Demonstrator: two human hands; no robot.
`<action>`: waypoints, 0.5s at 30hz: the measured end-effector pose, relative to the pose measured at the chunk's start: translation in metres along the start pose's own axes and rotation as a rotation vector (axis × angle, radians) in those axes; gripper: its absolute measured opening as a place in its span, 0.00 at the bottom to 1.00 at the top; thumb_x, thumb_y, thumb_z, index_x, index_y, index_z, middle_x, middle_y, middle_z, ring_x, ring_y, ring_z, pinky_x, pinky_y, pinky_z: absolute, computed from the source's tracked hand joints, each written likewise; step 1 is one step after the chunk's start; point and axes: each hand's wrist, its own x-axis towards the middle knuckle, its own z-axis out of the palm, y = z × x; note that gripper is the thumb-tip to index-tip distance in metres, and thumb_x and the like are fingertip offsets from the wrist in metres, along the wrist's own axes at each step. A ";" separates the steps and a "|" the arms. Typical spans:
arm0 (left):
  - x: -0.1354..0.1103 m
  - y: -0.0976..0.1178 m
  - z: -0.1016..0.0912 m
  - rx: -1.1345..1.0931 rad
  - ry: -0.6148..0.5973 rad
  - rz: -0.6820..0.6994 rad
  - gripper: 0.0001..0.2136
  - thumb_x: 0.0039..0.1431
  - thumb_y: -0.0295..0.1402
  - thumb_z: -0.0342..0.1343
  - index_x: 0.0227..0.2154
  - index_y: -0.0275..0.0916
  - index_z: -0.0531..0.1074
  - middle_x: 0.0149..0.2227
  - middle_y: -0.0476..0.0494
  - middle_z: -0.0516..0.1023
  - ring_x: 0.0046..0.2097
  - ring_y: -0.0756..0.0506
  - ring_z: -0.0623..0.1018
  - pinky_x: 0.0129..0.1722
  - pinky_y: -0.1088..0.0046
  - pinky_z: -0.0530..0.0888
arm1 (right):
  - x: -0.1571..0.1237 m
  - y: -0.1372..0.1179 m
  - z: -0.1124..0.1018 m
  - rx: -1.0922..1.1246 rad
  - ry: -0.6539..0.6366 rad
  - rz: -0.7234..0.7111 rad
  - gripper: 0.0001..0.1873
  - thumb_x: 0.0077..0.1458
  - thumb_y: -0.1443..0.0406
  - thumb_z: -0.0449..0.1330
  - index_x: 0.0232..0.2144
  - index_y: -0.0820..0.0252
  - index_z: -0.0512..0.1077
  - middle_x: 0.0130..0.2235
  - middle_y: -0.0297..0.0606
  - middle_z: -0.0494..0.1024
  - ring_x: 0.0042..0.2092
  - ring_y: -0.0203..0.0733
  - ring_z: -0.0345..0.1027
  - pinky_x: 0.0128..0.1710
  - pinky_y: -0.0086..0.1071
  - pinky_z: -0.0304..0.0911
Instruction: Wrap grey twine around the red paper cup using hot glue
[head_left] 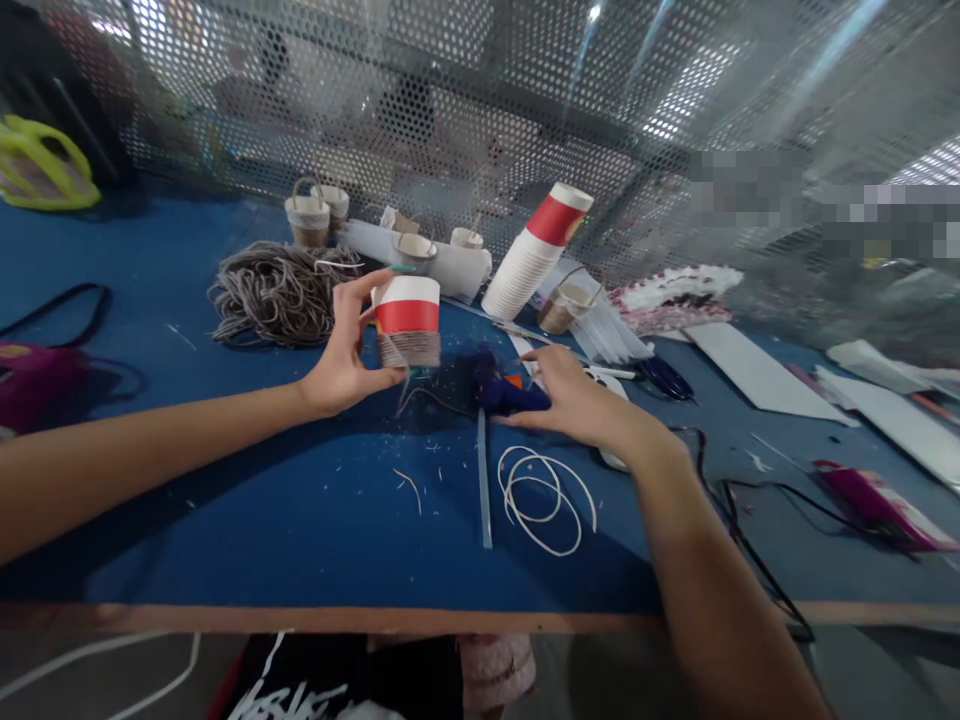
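Note:
Between the thumb and fingers of my left hand (341, 350) is a red-and-white paper cup (407, 305), its lower part wrapped with grey-brown cord (409, 350). A loose end of the cord trails from the cup toward the glue gun. My right hand (577, 395) has its fingers and thumb around the handle of a dark blue glue gun (510, 395) with an orange trigger. From the gun's back a translucent glue stick (484, 490) points toward me. Beside it, a loose coil of white cord (544, 500) lies on the blue table (285, 530).
A heap of grey cord (277, 295) lies behind my left hand. Several small cord-wrapped cups (307, 220), a leaning stack of paper cups (534, 255) and bundled glue sticks (611, 320) line the perforated metal screen (465, 110). Black cable (739, 530) and white boards (765, 370) are at right.

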 end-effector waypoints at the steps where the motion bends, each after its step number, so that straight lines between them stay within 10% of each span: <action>1: -0.001 0.001 0.000 0.035 0.006 0.020 0.42 0.31 0.33 0.75 0.54 0.49 0.65 0.56 0.43 0.63 0.64 0.34 0.60 0.61 0.59 0.68 | -0.004 0.001 -0.005 -0.021 0.004 -0.008 0.37 0.39 0.47 0.72 0.48 0.58 0.68 0.49 0.50 0.74 0.51 0.64 0.72 0.47 0.52 0.71; 6: -0.002 0.005 0.000 0.219 -0.028 0.133 0.43 0.33 0.34 0.76 0.57 0.46 0.67 0.54 0.42 0.63 0.63 0.34 0.59 0.68 0.55 0.58 | -0.021 -0.028 -0.016 0.084 0.248 -0.076 0.25 0.53 0.56 0.63 0.52 0.56 0.64 0.52 0.50 0.73 0.56 0.59 0.68 0.55 0.52 0.67; 10: -0.003 0.006 0.001 0.321 -0.094 0.173 0.43 0.37 0.36 0.75 0.60 0.46 0.67 0.55 0.40 0.65 0.63 0.33 0.59 0.69 0.52 0.53 | -0.025 -0.073 0.016 0.334 0.477 -0.149 0.25 0.52 0.53 0.66 0.45 0.53 0.60 0.43 0.40 0.70 0.44 0.47 0.71 0.46 0.45 0.71; 15: -0.003 0.005 -0.001 0.443 -0.154 0.171 0.45 0.39 0.38 0.73 0.64 0.45 0.64 0.56 0.38 0.67 0.62 0.30 0.59 0.67 0.50 0.53 | -0.023 -0.093 0.055 0.166 0.652 -0.285 0.26 0.53 0.64 0.62 0.52 0.55 0.56 0.49 0.48 0.63 0.54 0.56 0.63 0.46 0.51 0.70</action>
